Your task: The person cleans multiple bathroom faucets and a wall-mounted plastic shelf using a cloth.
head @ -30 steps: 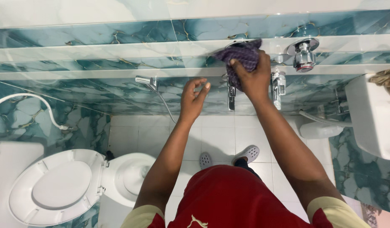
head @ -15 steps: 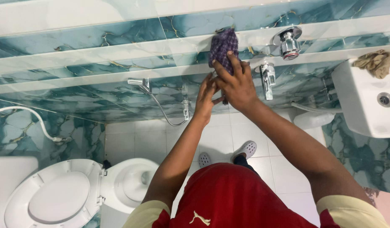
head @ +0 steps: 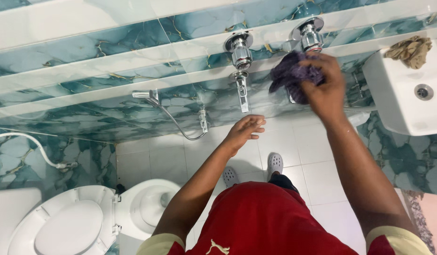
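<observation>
Cloth (head: 290,75), purple, bunched in right hand (head: 324,87) fingers against right chrome valve (head: 309,35); left valve (head: 238,47) uncovered, left hand (head: 246,130) loosely spread, empty.

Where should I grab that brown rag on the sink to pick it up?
Pinch the brown rag at its bunched middle, coming from above. It lies crumpled on the rim of the white sink beside the wall, so its raised folds give the fingers something to close on.
</observation>
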